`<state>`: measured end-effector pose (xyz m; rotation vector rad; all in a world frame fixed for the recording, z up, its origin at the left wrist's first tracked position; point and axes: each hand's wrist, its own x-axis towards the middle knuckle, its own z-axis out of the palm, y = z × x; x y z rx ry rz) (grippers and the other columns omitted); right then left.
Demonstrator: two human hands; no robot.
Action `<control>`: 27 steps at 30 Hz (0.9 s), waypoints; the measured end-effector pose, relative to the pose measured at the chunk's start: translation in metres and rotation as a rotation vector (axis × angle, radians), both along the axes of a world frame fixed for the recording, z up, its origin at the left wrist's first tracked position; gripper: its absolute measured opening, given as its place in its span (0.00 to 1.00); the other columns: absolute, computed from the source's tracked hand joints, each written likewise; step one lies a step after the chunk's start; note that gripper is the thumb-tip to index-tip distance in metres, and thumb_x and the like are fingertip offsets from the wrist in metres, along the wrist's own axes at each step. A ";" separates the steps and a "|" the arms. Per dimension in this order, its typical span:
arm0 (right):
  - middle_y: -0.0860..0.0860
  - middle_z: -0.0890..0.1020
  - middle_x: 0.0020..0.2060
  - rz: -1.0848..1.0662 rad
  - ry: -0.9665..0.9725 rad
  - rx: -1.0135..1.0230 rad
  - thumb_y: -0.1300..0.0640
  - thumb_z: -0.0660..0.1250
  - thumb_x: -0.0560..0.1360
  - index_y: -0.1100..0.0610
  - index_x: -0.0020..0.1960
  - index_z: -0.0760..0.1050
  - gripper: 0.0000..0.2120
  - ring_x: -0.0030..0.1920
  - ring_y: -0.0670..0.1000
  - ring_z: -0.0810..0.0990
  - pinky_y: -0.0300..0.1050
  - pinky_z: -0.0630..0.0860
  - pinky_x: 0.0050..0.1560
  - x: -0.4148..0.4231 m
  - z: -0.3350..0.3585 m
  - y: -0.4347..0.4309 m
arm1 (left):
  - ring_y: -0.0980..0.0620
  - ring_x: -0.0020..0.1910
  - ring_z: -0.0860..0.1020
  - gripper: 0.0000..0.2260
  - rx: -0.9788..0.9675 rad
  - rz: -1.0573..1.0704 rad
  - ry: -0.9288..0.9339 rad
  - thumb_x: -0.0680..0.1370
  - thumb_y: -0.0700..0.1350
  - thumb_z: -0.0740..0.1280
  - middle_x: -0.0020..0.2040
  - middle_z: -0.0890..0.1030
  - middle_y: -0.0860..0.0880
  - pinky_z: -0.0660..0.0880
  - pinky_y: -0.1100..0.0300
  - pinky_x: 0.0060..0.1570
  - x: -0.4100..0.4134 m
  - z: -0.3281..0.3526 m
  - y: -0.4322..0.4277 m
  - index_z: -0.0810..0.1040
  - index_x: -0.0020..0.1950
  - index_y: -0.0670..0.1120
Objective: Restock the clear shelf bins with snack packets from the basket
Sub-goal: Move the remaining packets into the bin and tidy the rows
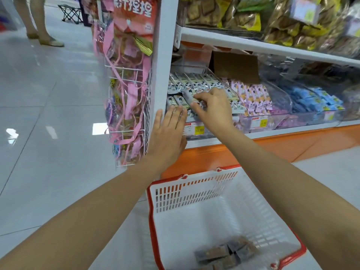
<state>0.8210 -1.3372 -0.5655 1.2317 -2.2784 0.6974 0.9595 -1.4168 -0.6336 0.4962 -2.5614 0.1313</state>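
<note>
— What's nearest?
— The basket (194, 191) at six o'clock: white slotted plastic with a red rim, its near edge cut off. The brown packets (224, 254) in it are too blurred to read.
— And the grips?
— The left grip (167, 131) lies flat, fingers straight, against the front of the clear bin (196, 136). At one o'clock from it, the right grip (212, 108) pinches a glossy silver-green snack packet (188, 96) over the bin's rows.
— Beyond?
— Crinkly yellow bags (251, 20) at one o'clock, blurred.

Left hand (168, 133) flat, outstretched; right hand (213, 110) pinching
</note>
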 end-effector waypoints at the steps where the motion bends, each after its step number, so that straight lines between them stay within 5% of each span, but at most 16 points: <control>1: 0.50 0.72 0.45 -0.013 0.004 -0.005 0.45 0.67 0.77 0.53 0.60 0.80 0.16 0.53 0.55 0.72 0.49 0.71 0.49 0.000 -0.001 -0.001 | 0.45 0.79 0.52 0.33 0.004 -0.005 -0.002 0.79 0.50 0.61 0.80 0.56 0.45 0.40 0.45 0.75 0.000 0.000 0.000 0.51 0.80 0.44; 7: 0.52 0.73 0.48 0.142 -0.090 -0.059 0.47 0.68 0.76 0.55 0.63 0.78 0.19 0.54 0.53 0.71 0.43 0.69 0.53 -0.006 -0.004 0.012 | 0.43 0.78 0.54 0.30 0.019 -0.084 0.133 0.77 0.44 0.60 0.78 0.60 0.43 0.46 0.44 0.77 0.006 0.000 0.004 0.59 0.78 0.41; 10: 0.51 0.76 0.48 0.292 -0.125 -0.145 0.50 0.68 0.77 0.56 0.63 0.76 0.17 0.52 0.49 0.72 0.34 0.67 0.53 0.000 -0.014 0.040 | 0.41 0.67 0.69 0.23 -0.012 -0.266 0.322 0.73 0.40 0.62 0.65 0.74 0.41 0.62 0.45 0.71 0.007 -0.003 0.015 0.71 0.69 0.41; 13: 0.50 0.78 0.45 0.336 -0.237 -0.170 0.53 0.69 0.77 0.57 0.62 0.75 0.15 0.47 0.48 0.74 0.36 0.69 0.49 0.002 -0.041 0.072 | 0.42 0.58 0.71 0.18 -0.033 -0.363 0.357 0.72 0.39 0.62 0.57 0.77 0.41 0.67 0.48 0.61 0.005 -0.017 0.029 0.72 0.62 0.42; 20: 0.48 0.82 0.42 0.244 -0.608 0.254 0.56 0.73 0.74 0.53 0.52 0.81 0.07 0.43 0.48 0.79 0.33 0.70 0.42 -0.011 -0.159 0.151 | 0.42 0.63 0.72 0.21 0.081 -0.379 -0.127 0.75 0.47 0.55 0.64 0.75 0.43 0.65 0.49 0.63 -0.008 -0.087 0.046 0.75 0.65 0.44; 23: 0.47 0.83 0.43 0.223 -0.763 0.450 0.52 0.74 0.73 0.51 0.52 0.81 0.08 0.43 0.45 0.80 0.34 0.71 0.42 -0.009 -0.210 0.181 | 0.44 0.77 0.57 0.26 0.125 -0.298 -0.387 0.81 0.49 0.58 0.79 0.59 0.44 0.49 0.48 0.75 -0.010 -0.116 0.050 0.60 0.78 0.46; 27: 0.48 0.84 0.45 0.246 -0.901 0.699 0.52 0.73 0.74 0.54 0.51 0.83 0.08 0.43 0.43 0.80 0.30 0.72 0.43 -0.005 -0.263 0.210 | 0.47 0.79 0.47 0.30 0.193 -0.222 -0.515 0.83 0.51 0.55 0.81 0.47 0.47 0.42 0.49 0.77 -0.013 -0.151 0.055 0.45 0.81 0.46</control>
